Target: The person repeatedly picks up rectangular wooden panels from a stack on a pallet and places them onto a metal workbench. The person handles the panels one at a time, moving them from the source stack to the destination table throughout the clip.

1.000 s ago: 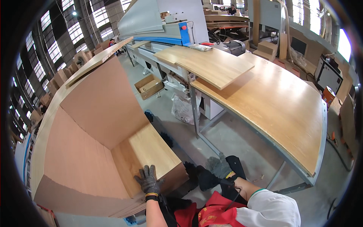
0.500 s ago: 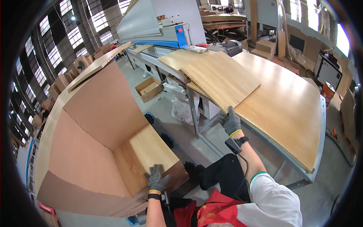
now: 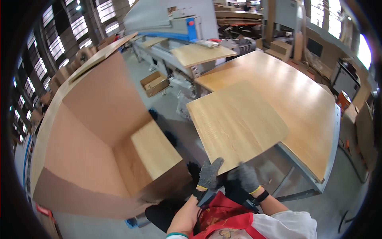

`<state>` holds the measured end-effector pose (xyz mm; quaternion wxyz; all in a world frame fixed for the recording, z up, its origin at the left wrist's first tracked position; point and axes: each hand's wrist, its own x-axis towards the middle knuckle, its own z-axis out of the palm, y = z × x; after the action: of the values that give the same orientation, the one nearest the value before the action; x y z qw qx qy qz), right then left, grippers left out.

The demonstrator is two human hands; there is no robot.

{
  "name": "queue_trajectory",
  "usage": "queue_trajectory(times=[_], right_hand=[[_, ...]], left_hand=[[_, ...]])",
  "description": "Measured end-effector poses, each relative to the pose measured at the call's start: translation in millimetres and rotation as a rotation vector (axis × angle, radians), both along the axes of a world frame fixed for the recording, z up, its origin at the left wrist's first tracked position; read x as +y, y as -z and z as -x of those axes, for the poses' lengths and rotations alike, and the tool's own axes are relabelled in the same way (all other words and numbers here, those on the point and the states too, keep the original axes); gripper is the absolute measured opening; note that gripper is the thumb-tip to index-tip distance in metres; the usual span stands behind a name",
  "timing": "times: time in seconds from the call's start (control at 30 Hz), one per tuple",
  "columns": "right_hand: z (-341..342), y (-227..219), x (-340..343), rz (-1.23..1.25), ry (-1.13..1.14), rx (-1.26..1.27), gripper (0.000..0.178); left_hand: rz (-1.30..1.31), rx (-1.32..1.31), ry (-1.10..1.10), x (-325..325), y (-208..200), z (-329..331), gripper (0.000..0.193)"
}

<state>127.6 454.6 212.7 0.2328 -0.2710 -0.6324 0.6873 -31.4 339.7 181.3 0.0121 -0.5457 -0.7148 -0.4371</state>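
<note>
A light wood-grain panel point(image 3: 238, 119) is drawn toward me, its far part over the wood-topped table and its near part over the gap in front of my body. My left hand point(image 3: 210, 174), in a grey glove, grips the panel's near left corner, thumb on top. Close by, my right hand point(image 3: 246, 177), gloved too, is at the near edge; motion smears its fingers, so its hold is unclear. To my left is a large stack of brown boards point(image 3: 83, 159) with a stepped hollow, where a light wood panel point(image 3: 156, 149) lies at the bottom.
The wood-topped table point(image 3: 302, 107) with a metal frame extends to the right. Beyond it, another wood board point(image 3: 201, 53) rests by a long blue-and-white machine point(image 3: 171, 34). An open cardboard box point(image 3: 154, 83) sits on the floor between stack and machine.
The panel has slid off its place on the table toward me. My left hand has left the stack and moved right to the panel's corner; my right hand has come nearer my body.
</note>
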Motion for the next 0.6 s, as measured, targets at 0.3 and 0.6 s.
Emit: queue_trajectory(times=[0.3, 0.6], right_hand=[[-24.3, 94.7, -4.9, -0.019, -0.13, 0.043, 0.038], [154.8, 99.7, -137.7, 0.981, -0.376, 0.025, 0.04]], left_hand=[[-0.064, -0.995, -0.599, -187.9, 9.9, -27.1, 0.03], [0.411, 0.211, -0.64, -228.6, -16.5, 48.8, 0.08]])
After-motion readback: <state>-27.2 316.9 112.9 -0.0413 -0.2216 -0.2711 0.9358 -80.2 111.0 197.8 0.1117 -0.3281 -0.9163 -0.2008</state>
